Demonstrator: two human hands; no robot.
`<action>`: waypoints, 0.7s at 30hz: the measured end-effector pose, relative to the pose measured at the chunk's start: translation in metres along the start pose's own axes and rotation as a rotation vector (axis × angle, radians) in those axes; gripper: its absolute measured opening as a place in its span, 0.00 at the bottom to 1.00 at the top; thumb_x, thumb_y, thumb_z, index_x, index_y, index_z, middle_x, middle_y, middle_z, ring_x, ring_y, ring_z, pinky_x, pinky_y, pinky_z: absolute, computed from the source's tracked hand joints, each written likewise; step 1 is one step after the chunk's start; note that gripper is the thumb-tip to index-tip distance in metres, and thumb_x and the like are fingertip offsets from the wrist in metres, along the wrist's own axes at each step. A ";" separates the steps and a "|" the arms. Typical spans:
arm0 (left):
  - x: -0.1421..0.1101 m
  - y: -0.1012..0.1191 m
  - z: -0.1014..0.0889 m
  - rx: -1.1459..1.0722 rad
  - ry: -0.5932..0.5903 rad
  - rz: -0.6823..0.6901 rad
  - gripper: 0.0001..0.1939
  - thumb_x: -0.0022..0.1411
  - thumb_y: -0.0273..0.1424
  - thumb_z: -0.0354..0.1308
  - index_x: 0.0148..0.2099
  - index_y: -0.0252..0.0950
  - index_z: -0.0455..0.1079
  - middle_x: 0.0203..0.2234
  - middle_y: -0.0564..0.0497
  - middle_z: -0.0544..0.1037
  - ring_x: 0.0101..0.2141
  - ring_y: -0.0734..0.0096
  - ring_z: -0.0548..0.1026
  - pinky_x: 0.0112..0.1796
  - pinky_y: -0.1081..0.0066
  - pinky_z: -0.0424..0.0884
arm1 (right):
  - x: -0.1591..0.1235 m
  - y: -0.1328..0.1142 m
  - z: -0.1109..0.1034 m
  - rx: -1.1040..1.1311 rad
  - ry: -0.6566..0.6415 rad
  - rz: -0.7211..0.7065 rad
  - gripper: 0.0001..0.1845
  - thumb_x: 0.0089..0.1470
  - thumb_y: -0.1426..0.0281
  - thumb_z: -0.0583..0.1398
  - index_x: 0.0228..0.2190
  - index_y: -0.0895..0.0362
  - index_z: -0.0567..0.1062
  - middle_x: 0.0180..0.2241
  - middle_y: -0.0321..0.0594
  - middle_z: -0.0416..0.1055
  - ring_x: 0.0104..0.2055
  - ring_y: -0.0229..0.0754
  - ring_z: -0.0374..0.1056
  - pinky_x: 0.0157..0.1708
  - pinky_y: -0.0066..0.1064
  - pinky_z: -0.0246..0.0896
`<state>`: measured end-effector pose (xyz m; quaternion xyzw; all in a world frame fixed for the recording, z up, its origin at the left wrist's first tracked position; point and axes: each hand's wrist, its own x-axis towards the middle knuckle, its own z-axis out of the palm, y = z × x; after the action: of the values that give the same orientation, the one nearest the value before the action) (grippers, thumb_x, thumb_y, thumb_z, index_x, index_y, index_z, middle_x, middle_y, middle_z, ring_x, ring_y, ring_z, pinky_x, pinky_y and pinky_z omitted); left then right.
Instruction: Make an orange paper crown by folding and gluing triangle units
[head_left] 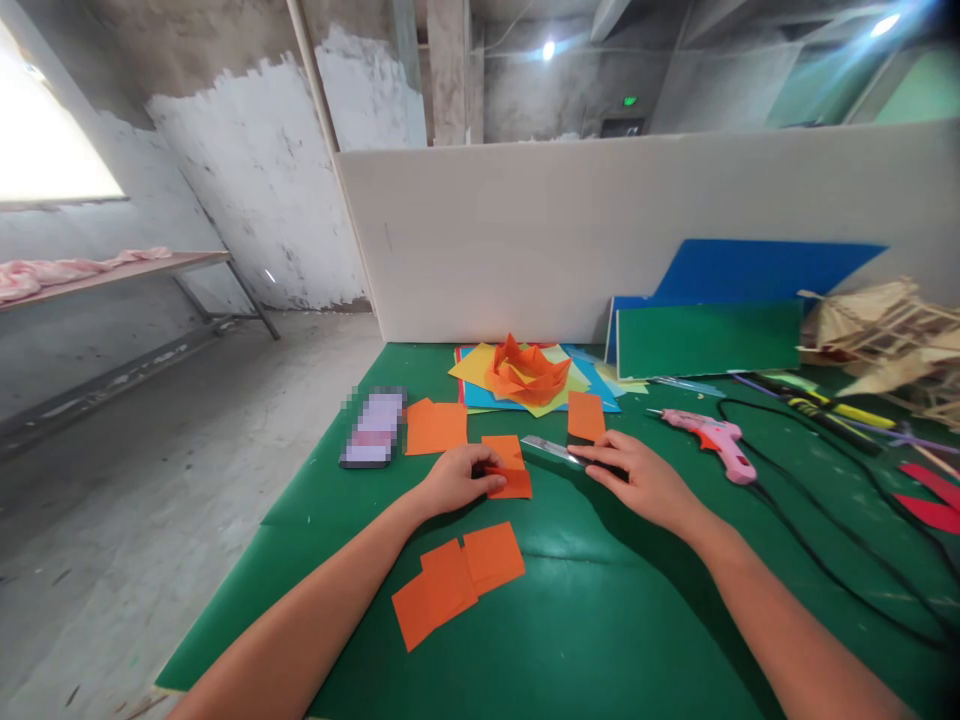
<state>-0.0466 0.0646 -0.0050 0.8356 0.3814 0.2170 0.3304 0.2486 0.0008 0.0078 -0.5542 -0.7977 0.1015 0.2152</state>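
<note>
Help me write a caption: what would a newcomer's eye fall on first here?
Probably the pointed, folded orange paper ring on the coloured sheets at the table's far side. Next, the utility knife in the right hand, its blade pointing left. Then the pink glue gun lying to the right, with its black cord.

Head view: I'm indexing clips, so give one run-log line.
left hand: touching orange paper; right hand: holding craft knife; glue gun: lying on green tabletop
</note>
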 end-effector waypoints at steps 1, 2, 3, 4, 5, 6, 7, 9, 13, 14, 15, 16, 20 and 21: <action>0.000 0.001 0.000 -0.001 0.005 -0.002 0.09 0.56 0.37 0.59 0.35 0.37 0.71 0.32 0.52 0.75 0.33 0.69 0.73 0.33 0.72 0.68 | 0.000 0.000 0.000 0.001 0.000 -0.003 0.19 0.61 0.64 0.51 0.52 0.46 0.71 0.37 0.42 0.66 0.38 0.44 0.64 0.35 0.35 0.62; 0.000 0.001 0.001 -0.003 0.013 0.002 0.09 0.56 0.37 0.59 0.35 0.37 0.70 0.31 0.52 0.75 0.33 0.69 0.72 0.33 0.72 0.68 | 0.000 0.000 0.000 0.002 -0.001 -0.010 0.19 0.61 0.64 0.52 0.52 0.46 0.71 0.37 0.42 0.66 0.38 0.44 0.64 0.35 0.35 0.62; -0.001 0.002 0.001 -0.006 0.025 0.013 0.09 0.56 0.37 0.59 0.35 0.37 0.70 0.31 0.52 0.75 0.32 0.70 0.72 0.33 0.72 0.68 | 0.000 -0.001 0.001 0.004 -0.009 -0.025 0.18 0.61 0.64 0.52 0.51 0.46 0.71 0.38 0.42 0.66 0.39 0.44 0.64 0.36 0.35 0.62; -0.001 0.002 0.001 -0.007 0.039 0.032 0.09 0.56 0.37 0.59 0.35 0.37 0.70 0.31 0.52 0.74 0.32 0.71 0.71 0.34 0.72 0.68 | 0.000 -0.002 0.002 0.009 -0.027 -0.046 0.18 0.61 0.65 0.53 0.51 0.45 0.72 0.38 0.42 0.66 0.39 0.44 0.64 0.36 0.35 0.61; 0.000 0.002 0.001 -0.008 0.054 0.053 0.09 0.56 0.37 0.59 0.34 0.36 0.69 0.31 0.52 0.73 0.31 0.71 0.71 0.34 0.72 0.68 | 0.000 -0.003 0.003 0.018 -0.052 -0.071 0.17 0.60 0.65 0.53 0.50 0.45 0.73 0.38 0.42 0.66 0.39 0.44 0.64 0.37 0.35 0.62; 0.000 0.002 0.001 -0.011 0.068 0.072 0.09 0.57 0.37 0.59 0.34 0.36 0.69 0.32 0.52 0.73 0.31 0.72 0.71 0.34 0.71 0.68 | 0.001 -0.005 0.005 0.030 -0.082 -0.097 0.17 0.60 0.65 0.54 0.49 0.45 0.73 0.38 0.41 0.66 0.39 0.43 0.65 0.37 0.35 0.62; 0.000 0.003 0.001 -0.018 0.078 0.085 0.10 0.57 0.38 0.59 0.34 0.36 0.69 0.32 0.51 0.72 0.31 0.72 0.70 0.35 0.71 0.68 | 0.001 -0.007 0.007 0.044 -0.112 -0.121 0.16 0.59 0.66 0.55 0.49 0.44 0.74 0.38 0.41 0.66 0.39 0.43 0.65 0.37 0.34 0.62; 0.001 0.003 0.000 -0.034 0.087 0.086 0.11 0.58 0.39 0.58 0.34 0.36 0.69 0.33 0.50 0.72 0.32 0.72 0.71 0.35 0.71 0.68 | 0.001 -0.011 0.010 0.068 -0.153 -0.157 0.16 0.59 0.67 0.56 0.48 0.44 0.75 0.38 0.41 0.66 0.39 0.42 0.65 0.38 0.34 0.62; 0.003 0.000 0.000 -0.034 0.081 0.057 0.12 0.62 0.39 0.53 0.34 0.36 0.70 0.32 0.50 0.72 0.32 0.71 0.71 0.35 0.71 0.67 | 0.002 -0.018 0.013 0.082 -0.157 -0.191 0.17 0.58 0.69 0.57 0.48 0.44 0.75 0.38 0.41 0.66 0.40 0.43 0.64 0.40 0.35 0.62; 0.004 -0.001 0.000 -0.032 0.083 0.052 0.12 0.62 0.38 0.53 0.33 0.36 0.71 0.32 0.50 0.73 0.32 0.71 0.71 0.35 0.71 0.67 | 0.002 -0.019 0.013 0.081 -0.154 -0.193 0.17 0.58 0.69 0.57 0.48 0.44 0.75 0.38 0.41 0.66 0.40 0.43 0.64 0.41 0.35 0.62; 0.004 -0.003 0.001 -0.031 0.087 0.048 0.11 0.61 0.38 0.54 0.33 0.36 0.71 0.31 0.50 0.73 0.31 0.71 0.71 0.34 0.71 0.67 | 0.001 -0.020 0.014 0.079 -0.151 -0.196 0.17 0.58 0.69 0.57 0.48 0.43 0.75 0.38 0.41 0.66 0.41 0.43 0.64 0.41 0.35 0.62; 0.005 -0.004 0.001 -0.031 0.093 0.045 0.11 0.60 0.38 0.55 0.32 0.36 0.71 0.31 0.50 0.73 0.31 0.71 0.71 0.34 0.71 0.67 | 0.001 -0.021 0.014 0.077 -0.149 -0.203 0.17 0.58 0.69 0.57 0.48 0.43 0.75 0.39 0.41 0.66 0.41 0.43 0.64 0.41 0.36 0.62; 0.007 -0.008 0.003 -0.045 0.102 0.031 0.11 0.58 0.38 0.57 0.30 0.36 0.71 0.31 0.49 0.74 0.30 0.70 0.71 0.33 0.71 0.68 | 0.003 -0.026 0.016 0.076 -0.150 -0.237 0.17 0.58 0.69 0.57 0.48 0.42 0.74 0.39 0.41 0.66 0.41 0.43 0.64 0.40 0.35 0.62; 0.008 -0.008 0.003 -0.055 0.101 0.025 0.11 0.57 0.38 0.58 0.30 0.36 0.71 0.31 0.49 0.74 0.30 0.70 0.71 0.33 0.71 0.68 | 0.003 -0.028 0.017 0.076 -0.150 -0.243 0.17 0.58 0.69 0.57 0.49 0.42 0.74 0.39 0.41 0.66 0.41 0.43 0.64 0.40 0.35 0.62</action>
<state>-0.0440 0.0735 -0.0118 0.8190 0.3809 0.2735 0.3306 0.2164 -0.0050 0.0047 -0.4357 -0.8684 0.1458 0.1864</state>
